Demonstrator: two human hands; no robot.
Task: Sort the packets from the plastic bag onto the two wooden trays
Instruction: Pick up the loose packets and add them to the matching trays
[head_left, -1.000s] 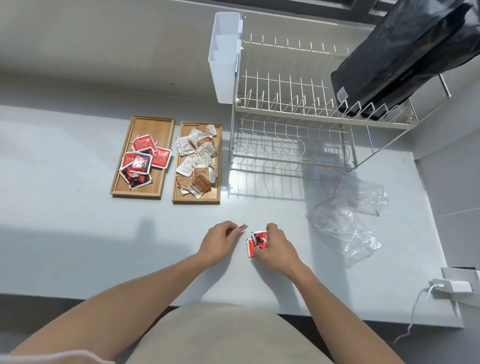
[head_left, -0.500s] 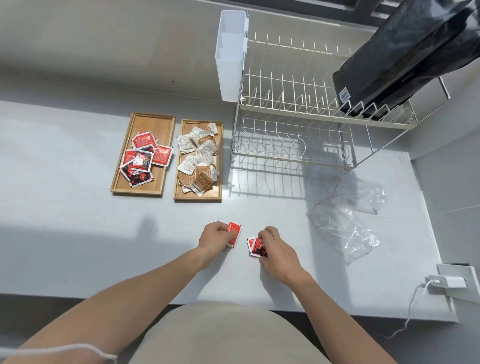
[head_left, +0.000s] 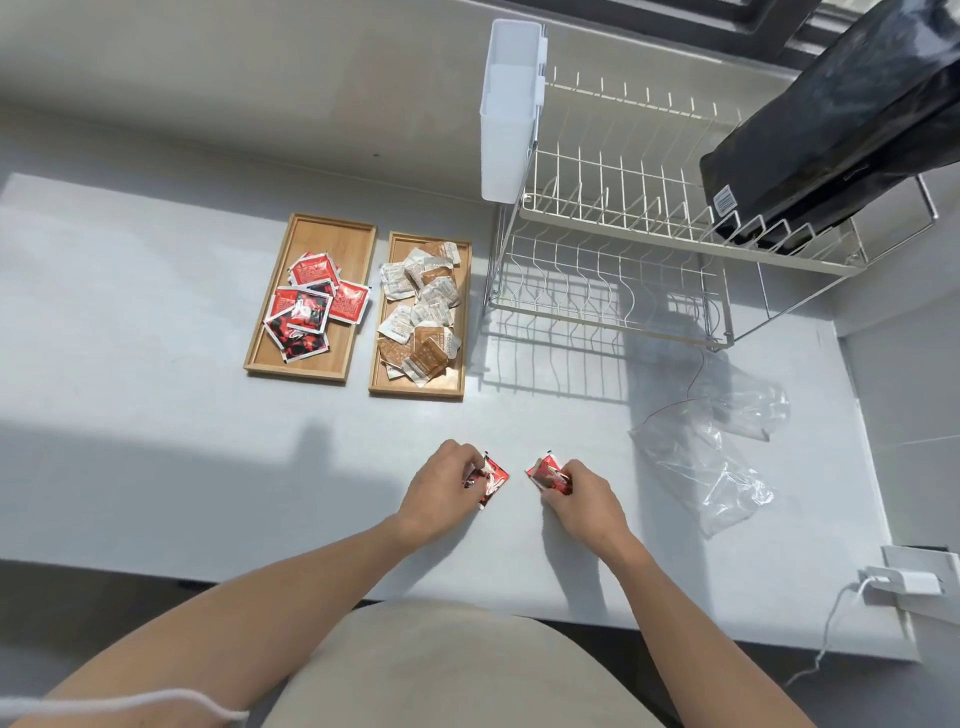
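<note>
Left hand: we are seeing the left hand (head_left: 441, 491) curling its fingers round a red packet (head_left: 488, 478), holding it low over the counter (head_left: 156, 467).
Right hand: the right hand (head_left: 582, 499) is pinching a second packet (head_left: 548, 474), maybe two stacked; the fingers are covering too much for us to be sure.
Gap: the two held packets are sitting near each other but apart, between the hands.
Red tray: ahead and to the left of the left hand, the red tray (head_left: 311, 364) is holding a loose pile of red packets (head_left: 311, 306).
Brown tray: just beside it, on the side nearer the hands, the brown tray (head_left: 415, 387) is carrying brown and white packets (head_left: 423, 312).
Bag: the bag (head_left: 706, 457) is lying crumpled to the right of the right hand, well apart from the trays.
Rack: a rack (head_left: 623, 260) is standing ahead of the right hand.
</note>
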